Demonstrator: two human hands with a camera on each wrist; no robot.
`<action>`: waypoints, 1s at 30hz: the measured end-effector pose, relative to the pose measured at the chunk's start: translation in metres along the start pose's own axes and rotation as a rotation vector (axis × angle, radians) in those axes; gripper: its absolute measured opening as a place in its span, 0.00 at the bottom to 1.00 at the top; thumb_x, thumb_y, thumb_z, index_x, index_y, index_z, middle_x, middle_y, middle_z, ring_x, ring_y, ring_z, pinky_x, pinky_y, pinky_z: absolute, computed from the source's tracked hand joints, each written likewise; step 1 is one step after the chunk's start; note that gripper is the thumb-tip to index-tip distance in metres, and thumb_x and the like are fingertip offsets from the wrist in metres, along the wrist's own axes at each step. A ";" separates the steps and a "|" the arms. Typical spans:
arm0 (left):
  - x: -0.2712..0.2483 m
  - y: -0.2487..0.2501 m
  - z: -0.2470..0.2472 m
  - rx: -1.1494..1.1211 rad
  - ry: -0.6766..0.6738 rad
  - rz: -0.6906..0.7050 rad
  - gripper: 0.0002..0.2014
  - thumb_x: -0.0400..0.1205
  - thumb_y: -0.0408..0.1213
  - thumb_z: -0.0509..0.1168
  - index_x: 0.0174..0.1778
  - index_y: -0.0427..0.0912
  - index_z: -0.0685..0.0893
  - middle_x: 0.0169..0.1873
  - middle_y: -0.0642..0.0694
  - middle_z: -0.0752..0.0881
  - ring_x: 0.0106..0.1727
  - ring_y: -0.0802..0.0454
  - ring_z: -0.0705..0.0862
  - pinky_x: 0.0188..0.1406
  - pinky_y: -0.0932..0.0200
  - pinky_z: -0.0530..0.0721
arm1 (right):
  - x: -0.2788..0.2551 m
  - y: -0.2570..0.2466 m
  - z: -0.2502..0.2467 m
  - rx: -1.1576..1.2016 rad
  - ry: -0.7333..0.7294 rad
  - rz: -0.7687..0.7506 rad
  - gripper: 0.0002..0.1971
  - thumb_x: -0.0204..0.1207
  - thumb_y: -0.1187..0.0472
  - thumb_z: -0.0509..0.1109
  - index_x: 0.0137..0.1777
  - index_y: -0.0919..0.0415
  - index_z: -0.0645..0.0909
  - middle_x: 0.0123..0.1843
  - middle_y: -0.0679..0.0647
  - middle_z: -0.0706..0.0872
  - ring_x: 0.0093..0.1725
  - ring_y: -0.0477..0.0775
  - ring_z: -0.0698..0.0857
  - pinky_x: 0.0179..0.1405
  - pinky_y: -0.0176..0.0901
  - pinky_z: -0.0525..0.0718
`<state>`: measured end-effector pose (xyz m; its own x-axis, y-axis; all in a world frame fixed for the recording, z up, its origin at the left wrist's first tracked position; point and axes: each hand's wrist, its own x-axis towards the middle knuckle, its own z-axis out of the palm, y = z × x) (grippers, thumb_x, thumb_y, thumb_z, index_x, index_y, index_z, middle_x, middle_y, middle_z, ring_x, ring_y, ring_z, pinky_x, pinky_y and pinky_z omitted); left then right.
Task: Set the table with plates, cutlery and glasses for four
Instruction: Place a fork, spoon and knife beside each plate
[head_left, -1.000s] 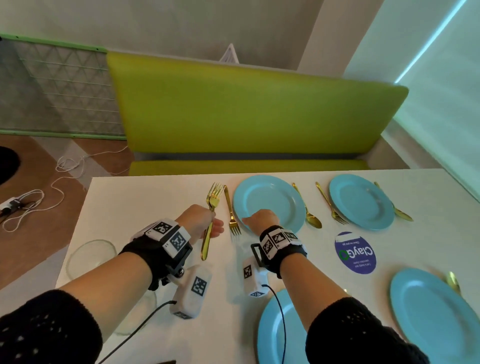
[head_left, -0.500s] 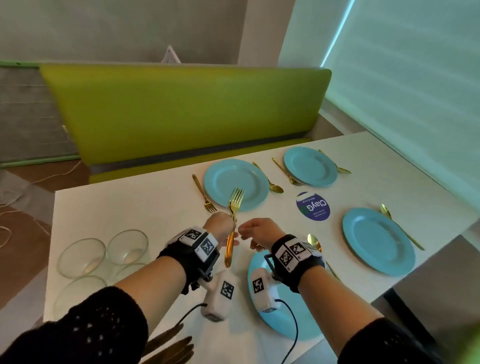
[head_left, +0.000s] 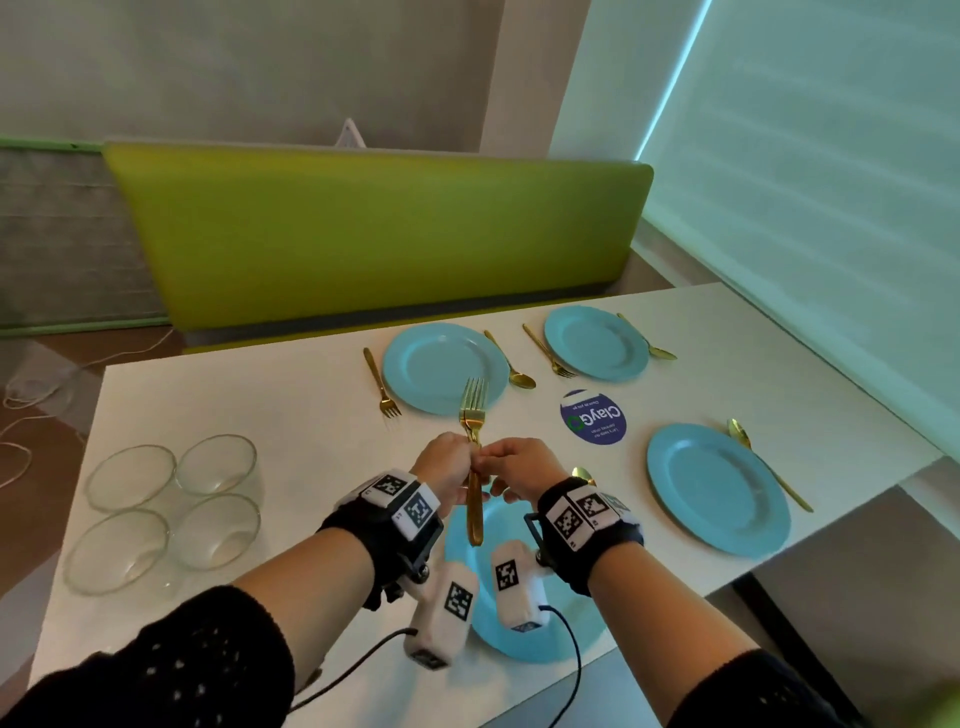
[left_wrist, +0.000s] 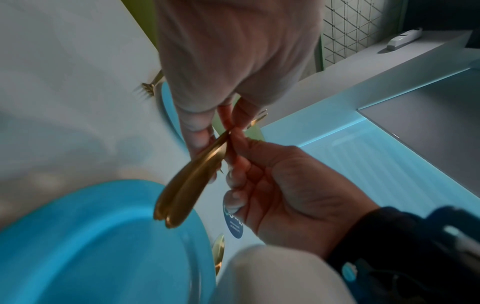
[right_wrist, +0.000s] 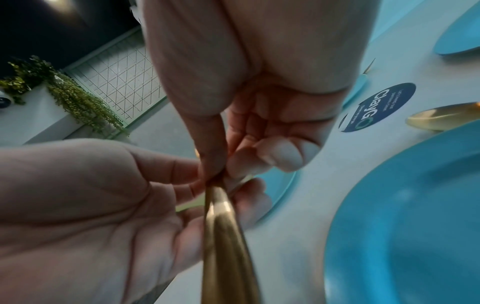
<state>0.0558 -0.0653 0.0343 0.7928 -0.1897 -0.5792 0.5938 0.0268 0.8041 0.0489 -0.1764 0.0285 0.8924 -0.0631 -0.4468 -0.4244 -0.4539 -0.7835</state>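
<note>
forks (head_left: 471, 452), two gold ones pressed together, stand up in the air over the near blue plate (head_left: 524, 618), tines up.

from the left: four clear glass bowls (head_left: 166, 512) sit in a bunch at the left end of the white bench (head_left: 291, 415). they are the only glass things in view and they are not by any plate yet, so i think they still have to go out.

next comes a gold fork (head_left: 382, 384) lying just left of the far left plate (head_left: 445, 366), and a gold spoon (head_left: 509, 361) on its right.

in the middle, the left hand (head_left: 441, 467) grips the two forks around their handles. the right hand (head_left: 519, 467) pinches the same handles with its fingertips, so it looks like it is about to pull one fork away.

the near plate has a spoon (head_left: 582, 475) peeking out on its right but no fork.

a round blue sticker (head_left: 593, 417) is on the bench.

the far right plate (head_left: 596, 343) has a fork (head_left: 549, 358) and a spoon (head_left: 647, 338). the near right plate (head_left: 718, 488) has only a spoon (head_left: 769, 465).

so all four plates and spoons are down, two forks are down, and two forks are left. i see no knives.
</note>
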 end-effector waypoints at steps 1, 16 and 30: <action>0.000 -0.003 0.007 0.008 0.017 0.005 0.11 0.83 0.27 0.53 0.35 0.38 0.75 0.33 0.39 0.78 0.39 0.43 0.79 0.54 0.39 0.83 | -0.001 0.005 -0.006 0.001 0.002 0.003 0.08 0.77 0.63 0.70 0.36 0.55 0.80 0.31 0.50 0.84 0.26 0.45 0.78 0.24 0.34 0.74; 0.019 -0.036 0.070 0.008 0.218 -0.036 0.08 0.85 0.30 0.56 0.42 0.34 0.77 0.33 0.42 0.78 0.32 0.49 0.80 0.31 0.53 0.83 | 0.006 0.128 -0.140 -0.408 0.161 0.233 0.08 0.75 0.60 0.72 0.34 0.54 0.80 0.35 0.51 0.84 0.37 0.53 0.82 0.44 0.42 0.84; 0.029 -0.038 0.091 0.014 0.288 -0.014 0.13 0.86 0.29 0.55 0.34 0.38 0.73 0.31 0.42 0.77 0.30 0.50 0.78 0.32 0.54 0.81 | 0.025 0.169 -0.160 -0.964 0.140 0.274 0.15 0.83 0.56 0.60 0.65 0.58 0.82 0.64 0.53 0.85 0.65 0.52 0.83 0.63 0.39 0.81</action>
<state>0.0439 -0.1608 -0.0011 0.7918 0.0963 -0.6031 0.6049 0.0125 0.7962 0.0240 -0.3968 -0.0462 0.8193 -0.3484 -0.4553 -0.3678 -0.9286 0.0488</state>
